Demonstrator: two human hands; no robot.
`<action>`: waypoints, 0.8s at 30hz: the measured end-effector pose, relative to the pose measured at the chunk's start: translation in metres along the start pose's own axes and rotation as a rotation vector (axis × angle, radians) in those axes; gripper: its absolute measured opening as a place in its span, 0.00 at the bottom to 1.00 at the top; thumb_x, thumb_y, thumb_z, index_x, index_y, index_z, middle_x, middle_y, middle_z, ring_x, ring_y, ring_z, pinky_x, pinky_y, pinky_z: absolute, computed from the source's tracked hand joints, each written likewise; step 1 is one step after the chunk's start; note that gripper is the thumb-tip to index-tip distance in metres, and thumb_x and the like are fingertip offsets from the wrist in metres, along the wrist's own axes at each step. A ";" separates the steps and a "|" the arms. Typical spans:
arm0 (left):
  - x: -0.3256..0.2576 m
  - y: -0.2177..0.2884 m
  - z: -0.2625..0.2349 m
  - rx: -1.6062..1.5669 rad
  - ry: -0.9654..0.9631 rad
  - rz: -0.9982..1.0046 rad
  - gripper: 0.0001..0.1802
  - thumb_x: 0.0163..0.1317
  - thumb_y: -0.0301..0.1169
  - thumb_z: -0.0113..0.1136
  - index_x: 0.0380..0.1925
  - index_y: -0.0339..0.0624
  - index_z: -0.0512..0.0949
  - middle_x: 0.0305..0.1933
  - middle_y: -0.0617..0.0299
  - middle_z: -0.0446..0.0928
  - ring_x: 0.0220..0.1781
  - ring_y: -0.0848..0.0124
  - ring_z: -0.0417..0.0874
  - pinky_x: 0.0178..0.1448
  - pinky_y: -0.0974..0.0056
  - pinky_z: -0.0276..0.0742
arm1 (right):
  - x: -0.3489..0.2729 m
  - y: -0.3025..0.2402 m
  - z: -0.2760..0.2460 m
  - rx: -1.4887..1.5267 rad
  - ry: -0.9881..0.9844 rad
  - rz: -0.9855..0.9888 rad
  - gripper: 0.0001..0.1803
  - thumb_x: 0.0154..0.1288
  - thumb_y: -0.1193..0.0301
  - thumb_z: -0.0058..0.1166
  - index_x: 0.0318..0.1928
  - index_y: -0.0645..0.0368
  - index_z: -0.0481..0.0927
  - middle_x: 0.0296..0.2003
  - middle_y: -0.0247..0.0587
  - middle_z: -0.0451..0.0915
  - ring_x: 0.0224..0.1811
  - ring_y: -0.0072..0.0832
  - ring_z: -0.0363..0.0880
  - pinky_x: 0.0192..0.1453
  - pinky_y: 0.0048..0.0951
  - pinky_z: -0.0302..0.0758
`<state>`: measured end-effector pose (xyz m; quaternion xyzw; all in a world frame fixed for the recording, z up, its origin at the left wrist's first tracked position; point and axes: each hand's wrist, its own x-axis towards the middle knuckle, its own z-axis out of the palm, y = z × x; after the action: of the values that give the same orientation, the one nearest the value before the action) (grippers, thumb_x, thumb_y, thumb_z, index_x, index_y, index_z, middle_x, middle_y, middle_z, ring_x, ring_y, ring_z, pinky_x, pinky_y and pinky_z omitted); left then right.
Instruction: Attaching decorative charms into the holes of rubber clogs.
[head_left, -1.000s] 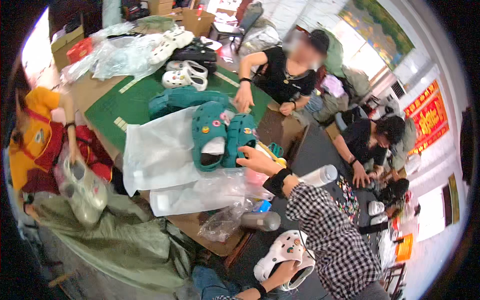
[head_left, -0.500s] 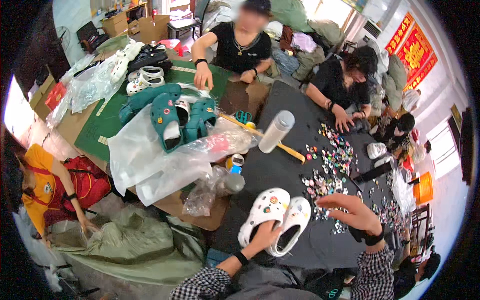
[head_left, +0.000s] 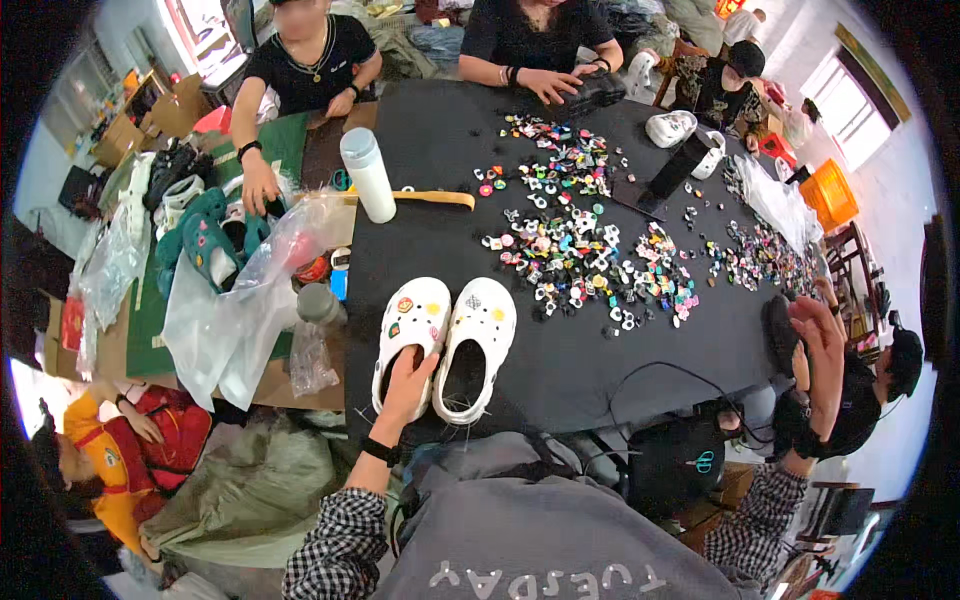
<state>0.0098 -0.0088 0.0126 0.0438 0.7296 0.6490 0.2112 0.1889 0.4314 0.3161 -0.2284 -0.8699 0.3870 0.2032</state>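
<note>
My left hand [head_left: 405, 385] rests on the heel of the left clog of a white pair [head_left: 445, 345], fingers curled over its rim, steadying it at the near edge of the black table [head_left: 560, 365]. My right hand [head_left: 815, 335] is raised off to the right, fingers loosely spread, holding nothing I can make out. In my judgement the step in hand is fitting charms to the pair. The next move calls for my right hand to reach the scattered shoe charms [head_left: 580, 255] beyond the toes.
</note>
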 end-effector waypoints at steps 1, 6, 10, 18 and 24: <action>0.000 -0.003 0.002 0.016 0.011 0.033 0.22 0.65 0.34 0.53 0.53 0.29 0.67 0.53 0.53 0.73 0.52 0.66 0.72 0.57 0.64 0.66 | 0.002 0.007 0.004 -0.096 -0.020 -0.042 0.14 0.64 0.78 0.46 0.49 0.66 0.75 0.43 0.40 0.79 0.48 0.26 0.76 0.56 0.25 0.69; -0.007 -0.004 0.000 0.018 0.031 0.000 0.20 0.65 0.33 0.53 0.51 0.29 0.68 0.49 0.55 0.73 0.49 0.68 0.72 0.54 0.64 0.66 | -0.008 0.005 0.111 -0.191 -0.261 -0.219 0.15 0.57 0.80 0.53 0.47 0.62 0.78 0.41 0.46 0.81 0.44 0.33 0.80 0.50 0.28 0.73; -0.007 -0.006 0.007 0.011 0.065 0.055 0.17 0.64 0.32 0.52 0.47 0.29 0.69 0.46 0.54 0.75 0.46 0.67 0.73 0.52 0.63 0.68 | -0.029 0.029 0.214 -0.084 -0.616 -0.414 0.15 0.60 0.71 0.54 0.48 0.60 0.77 0.42 0.49 0.79 0.45 0.44 0.78 0.49 0.36 0.75; -0.027 0.011 0.004 0.459 0.098 0.190 0.24 0.60 0.31 0.55 0.54 0.29 0.64 0.51 0.42 0.69 0.54 0.50 0.71 0.58 0.58 0.66 | -0.059 0.031 0.312 -0.080 -0.693 -0.405 0.21 0.59 0.72 0.54 0.55 0.57 0.71 0.47 0.48 0.75 0.44 0.44 0.77 0.46 0.38 0.76; -0.059 0.031 -0.004 0.391 0.023 0.187 0.30 0.60 0.27 0.56 0.61 0.32 0.61 0.59 0.44 0.66 0.61 0.52 0.68 0.64 0.59 0.62 | -0.070 0.030 0.314 -0.122 -0.811 -0.334 0.27 0.59 0.71 0.55 0.61 0.54 0.66 0.51 0.45 0.71 0.47 0.43 0.76 0.47 0.39 0.76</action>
<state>0.0552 -0.0271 0.0577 0.1441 0.8368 0.5122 0.1292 0.0864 0.2281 0.0865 0.0739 -0.9255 0.3551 -0.1087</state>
